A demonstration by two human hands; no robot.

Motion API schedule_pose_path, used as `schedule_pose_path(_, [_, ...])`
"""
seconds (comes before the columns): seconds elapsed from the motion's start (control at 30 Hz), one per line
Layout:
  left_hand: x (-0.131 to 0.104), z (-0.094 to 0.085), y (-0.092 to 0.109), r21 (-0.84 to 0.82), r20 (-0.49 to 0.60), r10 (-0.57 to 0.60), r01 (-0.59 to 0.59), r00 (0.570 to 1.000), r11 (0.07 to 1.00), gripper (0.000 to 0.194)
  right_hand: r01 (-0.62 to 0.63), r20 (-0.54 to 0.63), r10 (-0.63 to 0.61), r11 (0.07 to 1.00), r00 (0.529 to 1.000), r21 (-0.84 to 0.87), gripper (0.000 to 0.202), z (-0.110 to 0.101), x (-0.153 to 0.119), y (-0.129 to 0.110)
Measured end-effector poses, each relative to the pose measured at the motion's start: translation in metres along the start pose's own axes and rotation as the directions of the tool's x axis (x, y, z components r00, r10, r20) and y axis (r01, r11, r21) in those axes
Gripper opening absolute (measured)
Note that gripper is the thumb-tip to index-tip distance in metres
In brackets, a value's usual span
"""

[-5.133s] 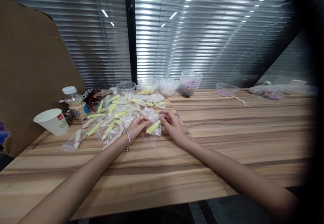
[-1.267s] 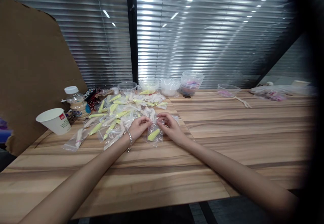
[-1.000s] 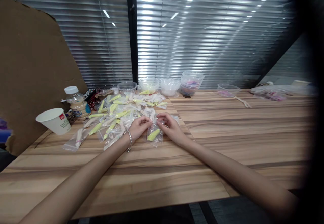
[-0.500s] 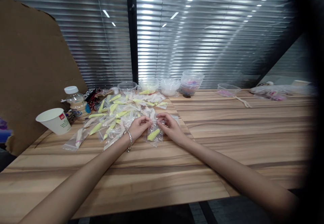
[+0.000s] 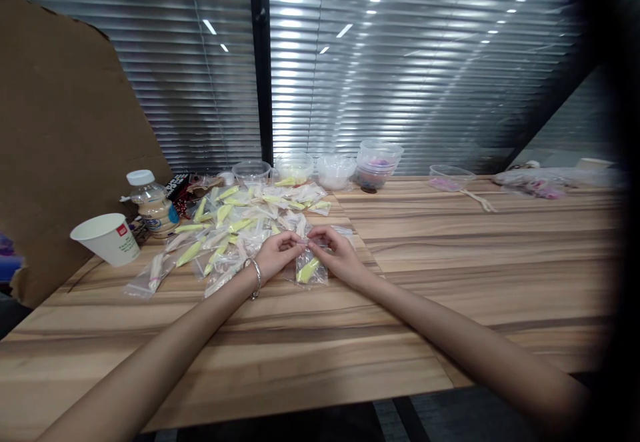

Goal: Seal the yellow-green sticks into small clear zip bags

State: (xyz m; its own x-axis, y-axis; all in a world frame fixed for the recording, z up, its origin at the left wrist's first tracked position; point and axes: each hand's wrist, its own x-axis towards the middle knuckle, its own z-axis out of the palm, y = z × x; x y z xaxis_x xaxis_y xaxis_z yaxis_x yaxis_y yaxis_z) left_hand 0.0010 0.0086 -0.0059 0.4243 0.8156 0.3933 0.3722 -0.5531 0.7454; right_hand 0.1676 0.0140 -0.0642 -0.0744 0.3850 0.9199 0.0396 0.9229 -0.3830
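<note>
Pinching the top of a small clear bag (image 5: 320,277), the left hand (image 5: 273,257) and right hand (image 5: 341,255) meet with thumbs and fingertips closed on its edge. A yellow piece (image 5: 307,271) lies inside this bag, which hangs just over the near side of the wooden table (image 5: 280,362). To the left, an outer bag (image 5: 137,287) contains a pale piece, beside a pile of clear bags (image 5: 240,223) holding yellow or pale pieces. Left of the pile stands a paper cup (image 5: 105,239), its contents too hidden to tell; behind it, a white-capped bottle (image 5: 156,209) shows something beige inside. Beyond the pile are a clear bowl (image 5: 251,173), a bowl with yellow contents (image 5: 295,165), a bowl with white contents (image 5: 335,171) and stacked tubs (image 5: 379,162) with pink, purple and bluish contents. Farther right, a shallow bowl (image 5: 451,175) holds pinkish-purple material, and a plastic bag (image 5: 540,181) shows similar colours.
</note>
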Motion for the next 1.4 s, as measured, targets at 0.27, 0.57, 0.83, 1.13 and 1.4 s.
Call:
schedule_pose_path(0.27, [0.0,-0.001,-0.002,0.029,-0.001,0.013,-0.013,1.0,0.999,0.038,0.031,0.006,-0.031,0.999,0.999,0.012,0.016,0.002,-0.001,0.004])
schedule_pose_path(0.57, [0.001,0.0,0.0,0.002,-0.027,-0.006,0.006,1.0,1.0,0.035,-0.096,0.055,0.093,0.993,0.994,0.066,0.025,0.0,0.0,0.004])
schedule_pose_path(0.83, [0.001,-0.003,0.004,-0.013,-0.115,-0.03,0.029,0.993,1.0,0.028,-0.152,0.023,0.15,0.981,0.988,0.122,0.025,0.001,0.0,0.011])
schedule_pose_path(1.13, [0.0,-0.002,0.003,0.04,-0.014,-0.017,0.018,1.0,0.999,0.037,-0.123,0.032,0.121,0.989,0.992,0.086,0.023,0.001,0.0,0.003])
schedule_pose_path(1.4, [0.0,-0.001,0.005,0.049,-0.013,-0.013,0.014,1.0,0.999,0.035,-0.152,0.059,0.147,0.982,0.987,0.11,0.025,0.001,0.0,0.002])
